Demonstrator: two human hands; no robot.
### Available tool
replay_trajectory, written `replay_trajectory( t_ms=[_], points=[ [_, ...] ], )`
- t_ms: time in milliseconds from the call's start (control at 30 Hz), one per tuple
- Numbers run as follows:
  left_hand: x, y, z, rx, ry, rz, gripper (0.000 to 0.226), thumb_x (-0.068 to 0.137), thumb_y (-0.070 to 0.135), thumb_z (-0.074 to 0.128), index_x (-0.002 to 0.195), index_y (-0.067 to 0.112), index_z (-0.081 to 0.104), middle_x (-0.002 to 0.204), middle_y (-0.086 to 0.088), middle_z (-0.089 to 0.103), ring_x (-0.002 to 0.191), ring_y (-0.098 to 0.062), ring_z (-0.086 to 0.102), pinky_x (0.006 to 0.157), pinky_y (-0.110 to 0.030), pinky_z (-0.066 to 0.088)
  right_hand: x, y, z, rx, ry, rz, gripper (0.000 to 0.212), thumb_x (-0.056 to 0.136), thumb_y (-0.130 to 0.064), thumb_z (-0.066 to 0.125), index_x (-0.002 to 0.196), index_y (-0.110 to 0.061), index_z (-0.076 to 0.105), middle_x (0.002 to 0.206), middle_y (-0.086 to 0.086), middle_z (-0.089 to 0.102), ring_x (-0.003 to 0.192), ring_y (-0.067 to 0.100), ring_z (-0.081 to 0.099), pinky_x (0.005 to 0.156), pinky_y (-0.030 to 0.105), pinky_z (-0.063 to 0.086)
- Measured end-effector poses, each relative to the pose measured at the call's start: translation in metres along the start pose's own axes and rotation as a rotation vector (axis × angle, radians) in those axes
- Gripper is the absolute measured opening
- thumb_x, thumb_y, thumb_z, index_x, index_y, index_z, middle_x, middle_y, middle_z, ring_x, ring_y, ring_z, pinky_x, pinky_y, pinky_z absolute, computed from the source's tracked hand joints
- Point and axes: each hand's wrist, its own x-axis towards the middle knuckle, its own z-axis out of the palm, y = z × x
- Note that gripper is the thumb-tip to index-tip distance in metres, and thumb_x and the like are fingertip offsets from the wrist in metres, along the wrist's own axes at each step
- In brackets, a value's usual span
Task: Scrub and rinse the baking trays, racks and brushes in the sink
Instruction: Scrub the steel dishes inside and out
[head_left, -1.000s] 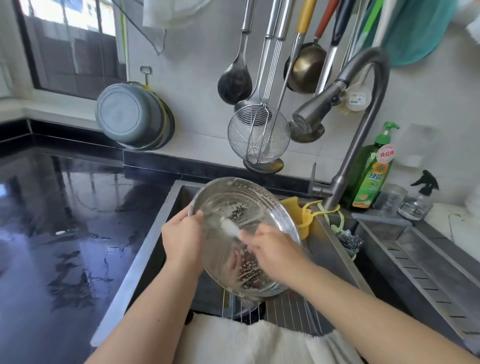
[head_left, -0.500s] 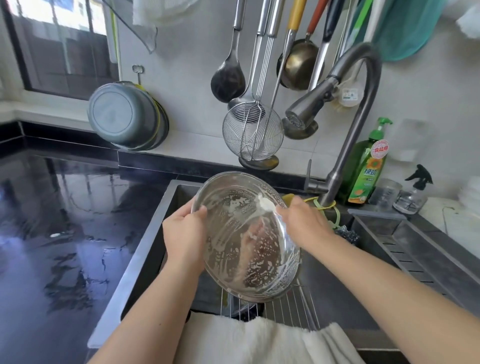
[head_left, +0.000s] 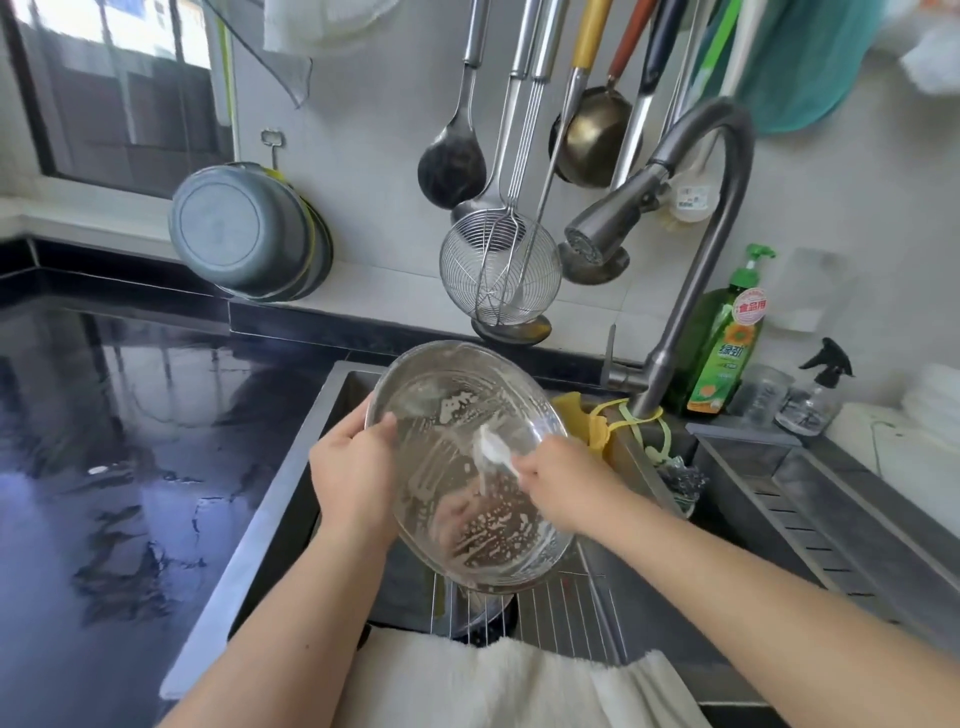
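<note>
1. A round metal pan (head_left: 470, 462) is held tilted over the sink (head_left: 332, 410), its inside turned toward the camera, its near edge low over a wire rack (head_left: 561, 618).
2. The pan's inside is shiny and streaked with white suds; the thickest flecks lie in the near part, and a smaller patch sits close to the far rim.
3. The left hand (head_left: 356, 480) grips the pan's left rim, thumb over the edge onto the inside, the other fingers curled behind and out of sight.
4. The right hand (head_left: 563, 486) is clenched round a white brush (head_left: 491, 447), whose head touches the pan's inside near the middle.
5. The brush is blurred; bristles and handle cannot be told apart, and most of the handle is hidden in the fist.
6. The sink floor is largely hidden by the pan and both forearms. The rack shows only as thin wires past the pan's near edge.
7. A white towel (head_left: 498, 686) lies over the sink's near edge and is cut off by the frame.
8. The tap (head_left: 691, 244) arches over the sink at right, its spout above the pan; no water is visible.
9. A green soap bottle (head_left: 727, 338) stands just right of the tap's base.
10. Ladles and a wire skimmer (head_left: 501, 270) hang on the far wall, their handle tops cut off.
</note>
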Motion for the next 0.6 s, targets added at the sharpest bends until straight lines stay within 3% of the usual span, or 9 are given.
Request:
replay_trajectory(
  t_ms=[67,100,200,267,367,400,467,533,600],
  points=[
    [0.004,0.001,-0.003,-0.003,0.036,0.007,0.038,0.095,0.011,0.062,0.095,0.043,0.081,0.094,0.006,0.080,0.083,-0.015,0.071,0.070,-0.029,0.058,-0.019,-0.020,0.014,0.111,-0.118,-0.061,0.027,0.104,-0.021,0.054,0.125,-0.026,0.070,0.085,-0.007,0.057,0.063,0.010,0.049,0.053,0.023,0.036],
    [0.005,0.002,-0.004,-0.004,0.060,-0.007,0.036,0.095,0.011,0.062,0.100,0.040,0.082,0.093,0.005,0.079,0.080,-0.014,0.070,0.064,-0.026,0.055,-0.014,-0.017,0.017,0.093,-0.098,-0.025,0.028,0.104,-0.020,0.053,0.126,-0.025,0.070,0.089,-0.006,0.059,0.067,0.012,0.053,0.055,0.023,0.040],
    [0.005,0.002,-0.003,-0.002,0.070,-0.016,0.031,0.095,0.011,0.062,0.107,0.030,0.082,0.095,0.002,0.078,0.079,-0.016,0.069,0.059,-0.024,0.054,-0.002,-0.001,0.016,0.019,0.085,0.119,0.032,0.102,-0.012,0.050,0.131,-0.018,0.064,0.113,0.004,0.054,0.092,0.023,0.061,0.081,0.037,0.056],
    [0.004,0.003,-0.004,0.007,0.054,0.005,0.031,0.093,0.010,0.062,0.105,0.030,0.083,0.092,0.004,0.078,0.075,-0.013,0.068,0.059,-0.023,0.054,-0.020,-0.019,0.026,0.047,0.021,0.025,0.026,0.104,-0.022,0.049,0.126,-0.020,0.063,0.105,-0.001,0.052,0.092,0.022,0.059,0.084,0.041,0.055],
    [0.008,0.003,-0.007,-0.028,0.090,-0.018,0.032,0.094,0.008,0.063,0.106,0.030,0.083,0.091,0.003,0.080,0.088,-0.023,0.074,0.077,-0.036,0.061,-0.041,-0.026,0.031,0.152,-0.023,-0.050,0.027,0.105,-0.041,0.046,0.109,-0.020,0.062,0.092,-0.006,0.054,0.074,0.016,0.057,0.064,0.035,0.053],
    [0.008,0.003,-0.007,-0.044,0.091,-0.027,0.030,0.094,0.009,0.064,0.106,0.030,0.083,0.092,0.002,0.080,0.095,-0.027,0.075,0.086,-0.043,0.062,-0.036,-0.016,0.023,0.115,0.050,0.031,0.025,0.106,-0.039,0.046,0.110,-0.019,0.062,0.092,-0.006,0.054,0.070,0.014,0.057,0.059,0.032,0.054],
    [0.006,0.004,-0.003,-0.061,0.058,-0.031,0.029,0.094,0.011,0.064,0.107,0.030,0.082,0.097,0.001,0.080,0.102,-0.029,0.074,0.096,-0.050,0.059,-0.025,0.008,0.006,-0.014,0.218,0.175,0.020,0.104,-0.019,0.049,0.120,-0.017,0.061,0.102,-0.002,0.052,0.073,0.015,0.059,0.064,0.032,0.058],
    [0.003,0.003,0.001,-0.036,0.031,-0.029,0.030,0.096,0.010,0.063,0.105,0.032,0.082,0.094,0.005,0.080,0.095,-0.022,0.074,0.087,-0.041,0.062,-0.023,0.006,0.005,-0.013,0.224,0.199,0.018,0.101,-0.010,0.051,0.114,-0.017,0.061,0.108,0.000,0.051,0.078,0.016,0.058,0.071,0.036,0.059],
    [-0.001,0.003,0.002,-0.022,0.007,-0.031,0.035,0.097,0.009,0.061,0.100,0.036,0.083,0.088,0.006,0.080,0.084,-0.017,0.072,0.071,-0.030,0.059,-0.031,-0.020,0.016,0.099,0.105,0.077,0.018,0.103,-0.021,0.053,0.119,-0.022,0.063,0.101,-0.006,0.051,0.078,0.015,0.058,0.072,0.040,0.058]
  ],
)
